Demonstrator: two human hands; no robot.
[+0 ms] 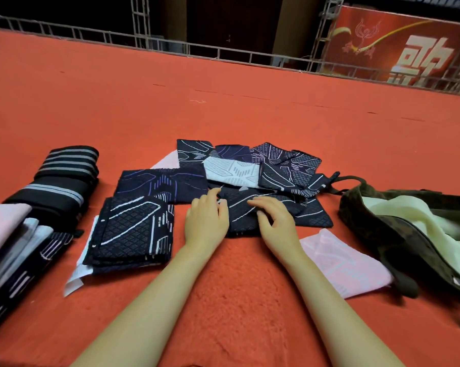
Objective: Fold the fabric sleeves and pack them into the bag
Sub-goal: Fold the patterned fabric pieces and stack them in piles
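The sleeve (266,213) under the fingers (252,201) is dark navy with white lines and a diamond grid. Beyond the fingers lies a light grey sleeve (231,169). The carpet (223,300) is orange-red. The bag (377,221) is olive with a pale yellow-green lining. The folded sleeve (340,263) beside it is pink.

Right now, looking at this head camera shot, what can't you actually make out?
- Inside of the bag: pale cloth covers it, and the right edge cuts it off.
- Stack at left: blurred and cut by the left edge.
- Dark sleeve: partly covered by the left hand and right hand.
- Heap behind: pieces overlap, so no count.
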